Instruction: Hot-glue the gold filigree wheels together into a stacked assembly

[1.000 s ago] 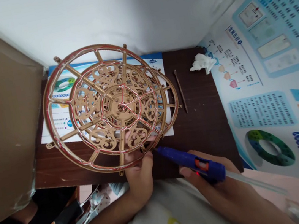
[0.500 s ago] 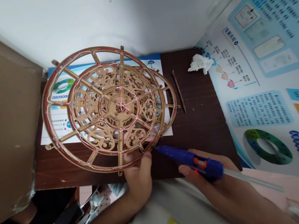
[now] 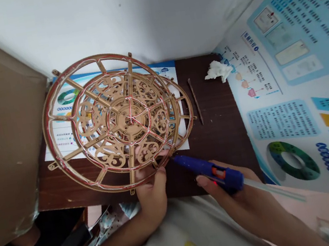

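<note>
Gripping the lower rim of the gold-coloured lattice wheel, the left hand was closed on the part: its thumb lay over the rim, and its fingers showed through the lattice openings behind. The right hand was closed around a blue hot glue gun, whose long axis ran from lower right to upper left. A clear glue stick extended from the rear of the gun. The nozzle pointed toward the wheel's lower right rim and ended just beside it, near the left thumb; contact could not be confirmed. The wheel's hub lay up and to the left of the nozzle. The left hand was the nearer hand, touching the wheel, while the right hand was apart from it. The wheel was positioned over a printed sheet on a dark wooden table top.
</note>
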A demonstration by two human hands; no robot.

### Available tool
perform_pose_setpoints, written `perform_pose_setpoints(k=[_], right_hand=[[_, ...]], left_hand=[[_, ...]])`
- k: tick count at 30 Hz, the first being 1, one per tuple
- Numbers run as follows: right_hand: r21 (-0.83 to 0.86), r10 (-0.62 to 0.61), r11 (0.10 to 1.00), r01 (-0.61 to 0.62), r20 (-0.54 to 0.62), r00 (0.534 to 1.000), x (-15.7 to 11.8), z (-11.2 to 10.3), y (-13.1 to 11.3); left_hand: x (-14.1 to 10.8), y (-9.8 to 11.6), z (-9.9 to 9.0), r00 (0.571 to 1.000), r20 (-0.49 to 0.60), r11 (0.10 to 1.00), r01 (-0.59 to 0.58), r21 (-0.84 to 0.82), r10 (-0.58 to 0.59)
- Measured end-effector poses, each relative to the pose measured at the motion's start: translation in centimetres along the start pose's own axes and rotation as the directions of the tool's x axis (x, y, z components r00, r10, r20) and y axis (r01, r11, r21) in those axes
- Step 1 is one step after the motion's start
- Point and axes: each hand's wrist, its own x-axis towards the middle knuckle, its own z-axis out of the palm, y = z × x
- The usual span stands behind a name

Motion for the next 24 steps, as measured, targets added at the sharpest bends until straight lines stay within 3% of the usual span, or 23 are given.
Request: perform_pose_setpoints(k=[6,12,17,20,24], right_hand=[[-0.031,-0.048,0.998,0.050,0.055,0.997,-0.3,0.2,0.0],[-0.162,-0.134,0.980,0.117,-0.101,0.986,-0.5,0.4,0.6],[-0.131,-0.219,0.968,0.214,-0.023,0.976,0.1,0.1,-0.2],[-0.186,-0.233,0.960,0.211,-0.103,0.967,-0.2,0.4,0.2],[-0.259,-0.185,0.958,0.119,-0.244,0.952,-1.6,0.9,1.9]], left_hand=[[0.1,0.2,0.1,0.999,0.022,0.999,0.035,-0.008,-0.035],[0.2,0.9,0.2,1.000,0.005,1.000,-0.001,0.018,0.001],[0.1,0.8,-0.1,1.000,0.023,0.996,-0.010,0.089,0.008],[0.1,0.4,0.1,1.000,0.004,0.999,0.018,0.035,-0.018],[0.1,0.3,0.2,1.000,0.004,1.000,0.002,0.003,-0.002]])
